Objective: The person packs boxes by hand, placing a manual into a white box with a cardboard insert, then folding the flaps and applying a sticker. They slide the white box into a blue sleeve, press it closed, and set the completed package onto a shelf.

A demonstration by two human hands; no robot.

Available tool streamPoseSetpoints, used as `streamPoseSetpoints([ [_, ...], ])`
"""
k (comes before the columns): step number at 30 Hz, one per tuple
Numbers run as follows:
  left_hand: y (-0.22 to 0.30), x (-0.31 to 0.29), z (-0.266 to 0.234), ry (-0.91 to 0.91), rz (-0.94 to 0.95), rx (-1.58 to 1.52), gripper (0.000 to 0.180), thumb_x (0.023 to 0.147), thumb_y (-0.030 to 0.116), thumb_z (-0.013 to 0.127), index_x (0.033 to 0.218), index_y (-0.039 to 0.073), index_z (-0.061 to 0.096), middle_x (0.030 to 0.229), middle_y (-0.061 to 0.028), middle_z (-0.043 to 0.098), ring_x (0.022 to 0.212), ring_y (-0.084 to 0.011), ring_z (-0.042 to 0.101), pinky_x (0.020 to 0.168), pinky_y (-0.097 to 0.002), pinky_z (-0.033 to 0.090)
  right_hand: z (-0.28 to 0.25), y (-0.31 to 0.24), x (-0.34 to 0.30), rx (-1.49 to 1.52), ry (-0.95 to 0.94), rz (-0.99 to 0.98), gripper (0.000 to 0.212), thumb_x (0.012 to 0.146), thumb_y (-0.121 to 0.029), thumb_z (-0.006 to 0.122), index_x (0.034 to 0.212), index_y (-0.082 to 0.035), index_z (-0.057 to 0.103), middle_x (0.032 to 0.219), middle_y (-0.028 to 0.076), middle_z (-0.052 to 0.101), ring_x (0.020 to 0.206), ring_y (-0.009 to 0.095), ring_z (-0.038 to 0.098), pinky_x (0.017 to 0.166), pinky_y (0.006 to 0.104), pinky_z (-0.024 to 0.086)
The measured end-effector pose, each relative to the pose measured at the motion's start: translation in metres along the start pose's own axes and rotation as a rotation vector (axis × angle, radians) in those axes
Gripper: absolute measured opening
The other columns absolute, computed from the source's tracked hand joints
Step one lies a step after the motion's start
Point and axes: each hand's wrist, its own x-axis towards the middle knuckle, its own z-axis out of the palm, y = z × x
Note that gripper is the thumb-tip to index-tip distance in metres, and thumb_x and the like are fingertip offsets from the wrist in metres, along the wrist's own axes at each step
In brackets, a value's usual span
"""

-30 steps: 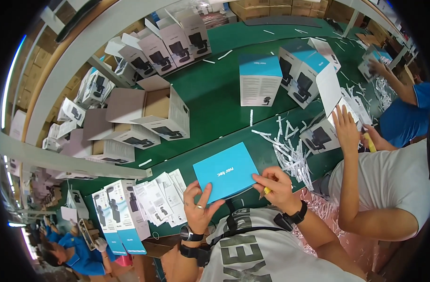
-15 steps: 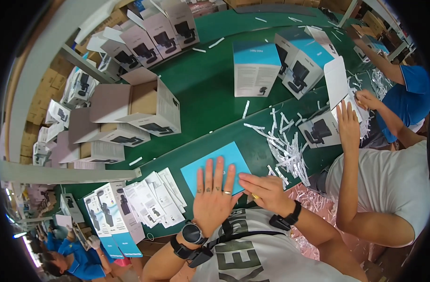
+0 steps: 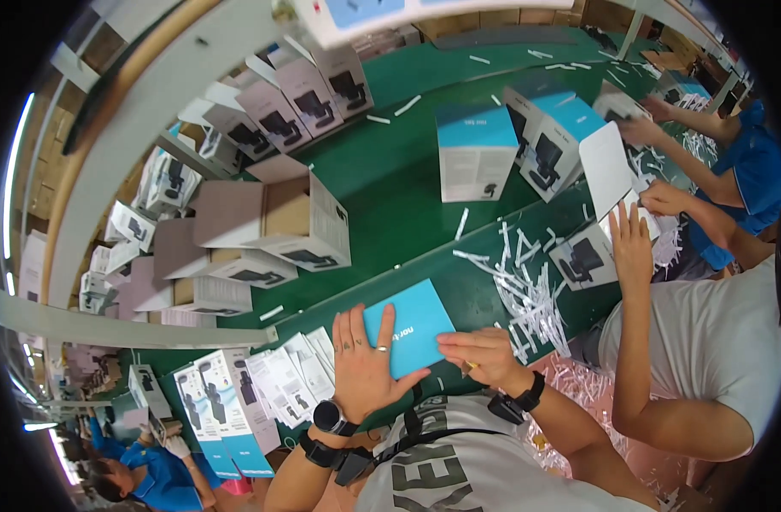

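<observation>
On the green table in front of me lies a blue rectangular panel (image 3: 416, 320) with white print, like a carton's top; its sides are hidden. My left hand (image 3: 361, 363) rests flat over its left edge, fingers stretched out and thumb spread wide. At the right corner, my right hand (image 3: 484, 354) has its fingers pressed together. A small yellow thing shows under them, too little of it to name. Beside my left hand, printed leaflets (image 3: 288, 375) lie in an overlapping pile.
Open cartons (image 3: 326, 218) stand far left, and blue-topped cartons (image 3: 476, 162) stand far right. White paper strips (image 3: 527, 294) lie heaped on the right. A co-worker's hand (image 3: 632, 239) touches an open carton (image 3: 585, 258) there. A pale rail (image 3: 143, 328) crosses at left.
My left hand has slid from the middle of the blue panel to its left edge, uncovering the print. The right hand stays at the right corner. The whole view has shifted slightly.
</observation>
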Motion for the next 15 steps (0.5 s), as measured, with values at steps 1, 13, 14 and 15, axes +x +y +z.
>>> streamPoseSetpoints([
  [1, -0.003, 0.002, -0.004, 0.022, 0.016, 0.013, 0.108, 0.076, 0.065, 0.083, 0.159, 0.007, 0.045, 0.15, -0.0371, 0.042, 0.137, -0.0564, 0.042, 0.118, -0.0653, 0.03, 0.0, 0.0, 0.002, 0.023, 0.037, -0.009, 0.03, 0.081, -0.001, 0.083, 0.11, -0.008, 0.081, 0.124, 0.012, 0.077, 0.076, 0.026, 0.075, 0.063, 0.0311, 0.058],
  [13, -0.044, 0.202, 0.028, 0.247, -0.18, 0.181, 0.082, 0.091, 0.056, 0.071, 0.155, 0.01, 0.051, 0.153, -0.0325, 0.048, 0.143, -0.0494, 0.044, 0.12, -0.0612, 0.031, -0.029, 0.017, -0.085, 0.089, 0.34, 0.762, 0.015, 0.101, -0.006, 0.068, 0.11, 0.002, 0.078, 0.104, 0.012, 0.08, 0.091, 0.016, 0.072, 0.082, 0.0282, 0.055],
  [14, -0.06, 0.223, 0.057, 0.3, -0.104, 0.253, 0.076, 0.096, 0.052, 0.066, 0.156, 0.008, 0.05, 0.158, -0.0315, 0.045, 0.147, -0.0486, 0.041, 0.121, -0.0621, 0.03, -0.031, 0.014, -0.087, 0.115, 0.364, 0.796, 0.016, 0.103, -0.008, 0.068, 0.11, 0.002, 0.078, 0.102, 0.011, 0.079, 0.091, 0.014, 0.071, 0.081, 0.0272, 0.055],
  [15, -0.083, 0.237, 0.077, 0.265, -0.083, 0.284, 0.072, 0.098, 0.046, 0.063, 0.157, 0.006, 0.048, 0.16, -0.0297, 0.043, 0.15, -0.0481, 0.038, 0.122, -0.063, 0.028, -0.03, 0.011, -0.086, 0.137, 0.329, 0.767, 0.016, 0.103, -0.008, 0.068, 0.11, 0.002, 0.078, 0.102, 0.011, 0.079, 0.091, 0.014, 0.071, 0.081, 0.0272, 0.055],
])
